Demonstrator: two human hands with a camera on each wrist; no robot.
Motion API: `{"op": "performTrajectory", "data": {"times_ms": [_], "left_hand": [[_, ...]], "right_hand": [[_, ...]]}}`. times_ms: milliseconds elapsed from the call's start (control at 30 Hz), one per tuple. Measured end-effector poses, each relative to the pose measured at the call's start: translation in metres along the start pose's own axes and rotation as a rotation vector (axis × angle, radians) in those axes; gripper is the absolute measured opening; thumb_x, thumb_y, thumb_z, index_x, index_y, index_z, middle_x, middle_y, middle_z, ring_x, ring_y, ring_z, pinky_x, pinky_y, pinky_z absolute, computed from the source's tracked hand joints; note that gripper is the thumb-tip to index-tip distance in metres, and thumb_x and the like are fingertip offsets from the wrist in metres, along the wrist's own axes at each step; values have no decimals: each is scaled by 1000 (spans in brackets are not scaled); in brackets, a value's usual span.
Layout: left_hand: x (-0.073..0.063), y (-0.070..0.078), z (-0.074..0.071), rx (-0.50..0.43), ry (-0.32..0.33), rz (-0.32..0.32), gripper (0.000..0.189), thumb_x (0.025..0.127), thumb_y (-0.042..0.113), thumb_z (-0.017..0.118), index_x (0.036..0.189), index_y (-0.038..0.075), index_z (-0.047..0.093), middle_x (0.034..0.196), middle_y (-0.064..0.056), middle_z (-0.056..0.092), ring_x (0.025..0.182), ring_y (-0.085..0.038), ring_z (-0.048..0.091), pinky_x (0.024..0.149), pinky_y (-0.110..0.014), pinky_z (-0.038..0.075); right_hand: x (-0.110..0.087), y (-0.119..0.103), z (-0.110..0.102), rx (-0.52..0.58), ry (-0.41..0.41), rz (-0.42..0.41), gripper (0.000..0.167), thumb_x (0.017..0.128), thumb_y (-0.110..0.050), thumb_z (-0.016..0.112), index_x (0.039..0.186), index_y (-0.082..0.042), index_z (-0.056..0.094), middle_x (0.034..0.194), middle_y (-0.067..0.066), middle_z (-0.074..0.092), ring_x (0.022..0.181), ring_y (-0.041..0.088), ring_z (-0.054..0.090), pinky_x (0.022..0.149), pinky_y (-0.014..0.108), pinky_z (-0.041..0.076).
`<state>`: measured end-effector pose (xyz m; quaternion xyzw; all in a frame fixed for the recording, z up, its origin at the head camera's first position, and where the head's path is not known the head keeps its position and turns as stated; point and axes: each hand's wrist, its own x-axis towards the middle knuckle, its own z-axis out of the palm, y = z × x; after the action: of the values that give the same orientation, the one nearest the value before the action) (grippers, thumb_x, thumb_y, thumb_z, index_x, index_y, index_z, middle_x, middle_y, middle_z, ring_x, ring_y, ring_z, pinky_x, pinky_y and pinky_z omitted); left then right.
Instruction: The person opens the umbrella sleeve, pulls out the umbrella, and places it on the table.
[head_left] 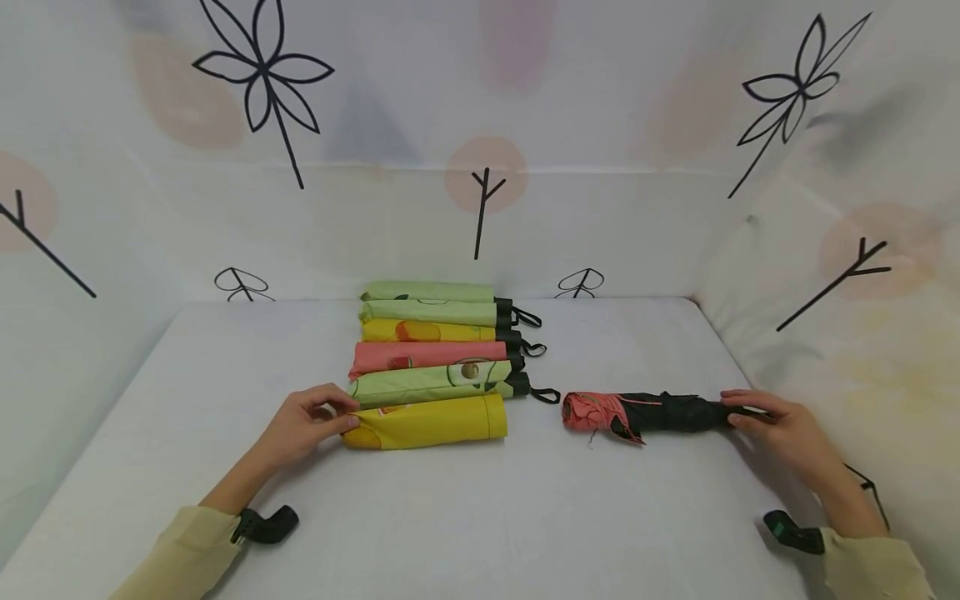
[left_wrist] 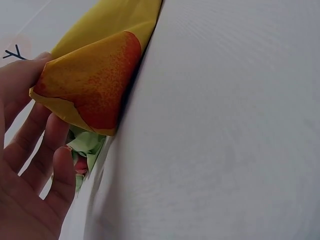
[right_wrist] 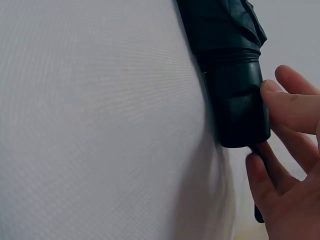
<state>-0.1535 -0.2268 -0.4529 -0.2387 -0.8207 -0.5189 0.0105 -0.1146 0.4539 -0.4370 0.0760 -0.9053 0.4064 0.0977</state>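
Observation:
My left hand (head_left: 311,423) pinches the closed left end of a yellow umbrella sleeve (head_left: 442,421) with an orange fruit print. Its hemmed right end faces the other hand, and no handle shows there. In the left wrist view the thumb and fingers are at the corner of the sleeve (left_wrist: 92,80). On the right lies a folded umbrella (head_left: 667,413), its canopy black with a bunched coral-red end pointing left. My right hand (head_left: 787,429) holds this umbrella by its black handle (right_wrist: 237,105), fingertips at the handle's side, as the right wrist view shows.
Behind the yellow sleeve several sleeved umbrellas lie side by side: a light green one (head_left: 427,383), a coral-red one (head_left: 435,356), a yellow one (head_left: 450,331) and more green (head_left: 435,312) at the back. Black wrist loops stick out rightward. Patterned cloth walls (head_left: 600,217) enclose the white table (head_left: 525,517).

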Motion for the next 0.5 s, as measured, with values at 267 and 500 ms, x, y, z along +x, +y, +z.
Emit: {"op": "performTrajectory", "data": {"times_ms": [267, 500], "left_hand": [[-1, 33, -6, 38, 2, -8, 16, 87, -2, 74, 103, -2, 71, 91, -4, 68, 81, -14, 59, 70, -28, 52], [2, 40, -14, 56, 26, -15, 14, 89, -1, 72, 103, -2, 71, 94, -5, 69, 83, -13, 59, 72, -27, 51]], "right_hand": [[0, -10, -5, -85, 59, 126, 32, 93, -20, 74, 119, -2, 69, 104, -33, 59, 85, -5, 58, 64, 12, 44], [7, -33, -1, -114, 120, 103, 30, 95, -23, 71, 117, -3, 70, 100, -19, 68, 96, -7, 52, 70, 8, 42]]}}
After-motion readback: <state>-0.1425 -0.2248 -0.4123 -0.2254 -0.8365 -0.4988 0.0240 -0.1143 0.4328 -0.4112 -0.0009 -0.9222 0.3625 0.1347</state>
